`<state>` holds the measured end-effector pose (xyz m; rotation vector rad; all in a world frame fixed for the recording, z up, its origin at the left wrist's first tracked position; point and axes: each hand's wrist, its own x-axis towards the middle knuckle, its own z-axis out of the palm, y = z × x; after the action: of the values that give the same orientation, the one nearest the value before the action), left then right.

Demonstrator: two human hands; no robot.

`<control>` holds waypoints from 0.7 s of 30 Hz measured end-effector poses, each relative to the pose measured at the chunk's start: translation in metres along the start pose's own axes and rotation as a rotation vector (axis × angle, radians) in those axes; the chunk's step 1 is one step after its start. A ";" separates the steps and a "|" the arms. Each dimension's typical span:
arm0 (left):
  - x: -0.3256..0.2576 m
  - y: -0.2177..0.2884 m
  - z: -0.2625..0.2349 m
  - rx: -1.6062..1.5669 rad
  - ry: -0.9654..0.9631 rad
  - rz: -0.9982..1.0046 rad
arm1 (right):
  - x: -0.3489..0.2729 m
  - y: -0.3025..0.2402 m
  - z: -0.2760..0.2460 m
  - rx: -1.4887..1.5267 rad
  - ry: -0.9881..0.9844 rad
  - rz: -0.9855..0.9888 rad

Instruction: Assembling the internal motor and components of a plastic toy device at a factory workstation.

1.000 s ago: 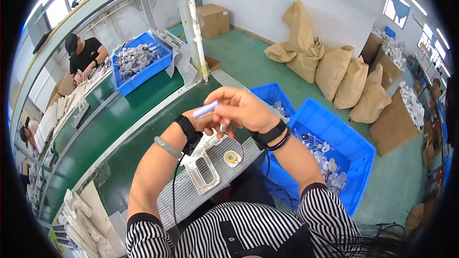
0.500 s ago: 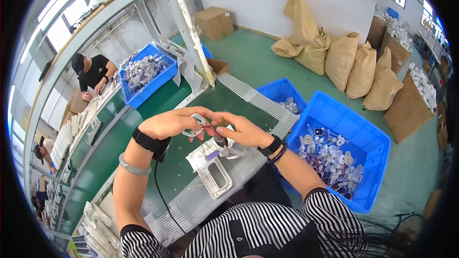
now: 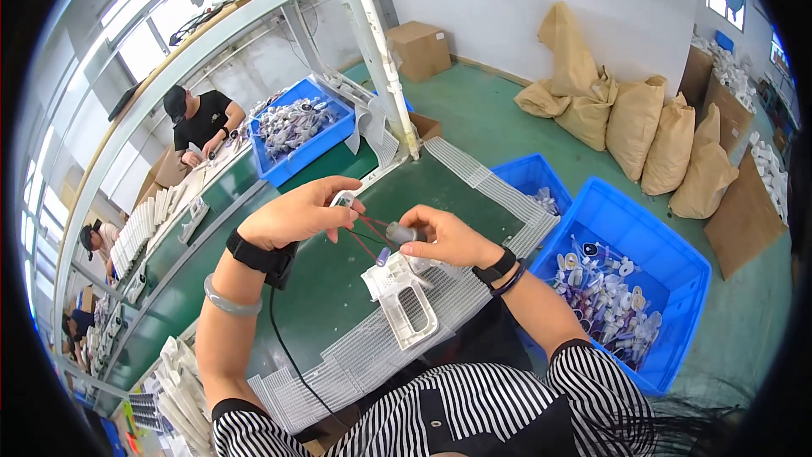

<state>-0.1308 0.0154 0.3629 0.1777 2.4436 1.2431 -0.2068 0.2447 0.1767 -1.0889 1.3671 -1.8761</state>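
Two thin red wires taut between small grey parts, fingers of both hands pinching them.

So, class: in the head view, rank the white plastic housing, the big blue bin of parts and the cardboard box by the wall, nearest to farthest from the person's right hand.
1. White plastic housing: just below the right hand, on the green bench.
2. Big blue bin of parts: on the floor to the right.
3. Cardboard box: far off, against the wall.

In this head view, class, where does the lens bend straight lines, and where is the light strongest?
Head view: fisheye curves the metal frame post and green bench edges toward the black rim; windows upper left glare white; both hands, left hand and right hand, look sharp.
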 end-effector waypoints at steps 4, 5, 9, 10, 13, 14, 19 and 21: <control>-0.002 -0.013 0.005 0.100 0.083 -0.103 | -0.012 -0.029 0.012 -0.746 0.278 -0.179; -0.002 -0.017 0.006 0.088 0.108 -0.125 | -0.015 -0.033 0.018 -0.909 0.327 -0.183; 0.003 -0.026 0.015 0.177 0.179 -0.092 | -0.024 -0.031 0.028 -1.029 0.418 -0.144; 0.007 -0.033 0.019 0.043 0.230 -0.021 | -0.025 -0.034 0.029 -1.033 0.415 -0.146; 0.013 -0.036 0.027 -0.225 0.281 0.058 | -0.029 -0.018 0.024 -0.149 0.110 0.077; 0.015 -0.034 0.030 -0.359 0.287 0.058 | -0.031 -0.015 0.025 -0.151 0.108 0.076; 0.020 -0.026 0.048 -0.419 0.362 0.121 | -0.034 0.008 0.032 0.308 -0.133 0.114; 0.013 -0.014 0.056 -0.290 0.374 0.139 | -0.034 0.007 0.032 0.358 -0.192 0.142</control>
<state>-0.1196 0.0525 0.3184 0.0361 2.5460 1.8156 -0.1618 0.2544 0.1655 -0.9346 0.9311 -1.7740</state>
